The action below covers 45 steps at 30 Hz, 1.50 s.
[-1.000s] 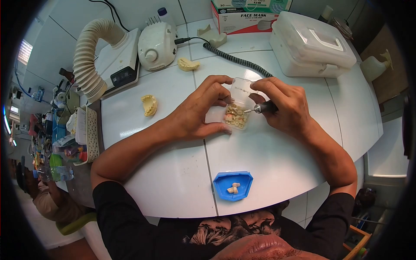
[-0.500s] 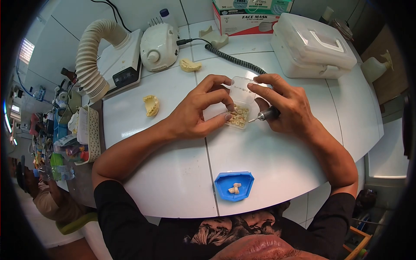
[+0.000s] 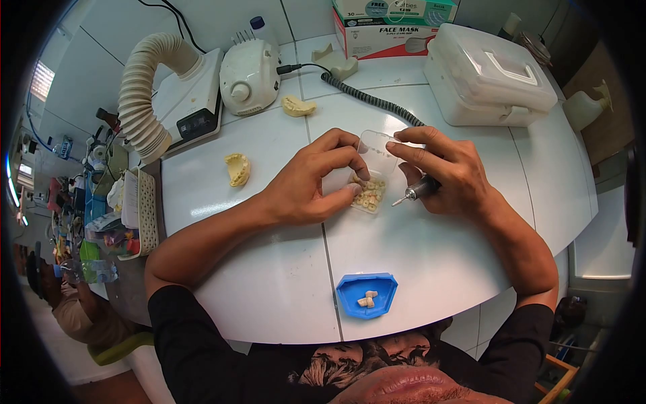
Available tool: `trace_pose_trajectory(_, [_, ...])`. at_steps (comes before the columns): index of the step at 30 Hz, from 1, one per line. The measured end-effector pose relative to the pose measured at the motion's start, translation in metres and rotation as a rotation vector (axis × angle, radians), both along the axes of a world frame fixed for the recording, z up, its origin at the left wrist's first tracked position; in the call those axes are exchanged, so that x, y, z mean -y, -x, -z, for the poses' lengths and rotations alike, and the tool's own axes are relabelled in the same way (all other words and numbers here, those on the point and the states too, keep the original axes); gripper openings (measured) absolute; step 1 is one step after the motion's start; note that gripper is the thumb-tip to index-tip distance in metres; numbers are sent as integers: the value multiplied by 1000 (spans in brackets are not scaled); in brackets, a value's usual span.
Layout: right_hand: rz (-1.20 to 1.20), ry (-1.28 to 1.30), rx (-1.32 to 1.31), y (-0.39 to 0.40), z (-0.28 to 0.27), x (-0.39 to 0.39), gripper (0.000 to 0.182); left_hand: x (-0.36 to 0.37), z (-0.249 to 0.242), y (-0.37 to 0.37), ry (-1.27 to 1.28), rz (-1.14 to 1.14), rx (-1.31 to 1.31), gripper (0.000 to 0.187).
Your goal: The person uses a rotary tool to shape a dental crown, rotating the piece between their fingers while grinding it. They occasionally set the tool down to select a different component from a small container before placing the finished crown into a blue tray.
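Observation:
My left hand (image 3: 303,180) is curled around the left side of a small clear plastic box (image 3: 381,141) with its lid raised. Its thumb and fingertips are at the box's left edge, over several small, pale, tooth-shaped pieces (image 3: 371,196) inside. My right hand (image 3: 452,168) grips a dark rotary handpiece (image 3: 425,186) with a thin metal bit that points left, beside the box. Two fingers of this hand reach to the raised lid. Toward me, a blue faceted dish (image 3: 344,295) holds a few pale tooth-like pieces (image 3: 368,299).
Yellowish dental casts (image 3: 237,170) lie to the left and farther back. Behind stand a white control unit (image 3: 249,75) with a coiled cord (image 3: 370,99), a ribbed hose (image 3: 138,91), mask boxes (image 3: 387,42) and a white case (image 3: 488,77). A basket (image 3: 147,209) and another person (image 3: 81,310) are at left.
Both hands and the clear box have come slightly nearer to me, and the lid looks more tilted. The handpiece has shifted a little with my right hand. The view has moved slightly.

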State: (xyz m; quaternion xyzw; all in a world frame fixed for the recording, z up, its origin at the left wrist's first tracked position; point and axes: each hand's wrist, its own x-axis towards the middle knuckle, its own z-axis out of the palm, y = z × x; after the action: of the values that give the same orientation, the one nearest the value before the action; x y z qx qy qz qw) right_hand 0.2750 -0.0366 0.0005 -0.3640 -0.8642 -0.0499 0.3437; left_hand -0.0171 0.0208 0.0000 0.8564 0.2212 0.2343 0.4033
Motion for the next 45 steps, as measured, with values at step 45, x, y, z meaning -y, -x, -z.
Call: trace_pose_trajectory(45, [-49,15,2,2,-2,3,61,2,-28,-1,23,-27,-168,12])
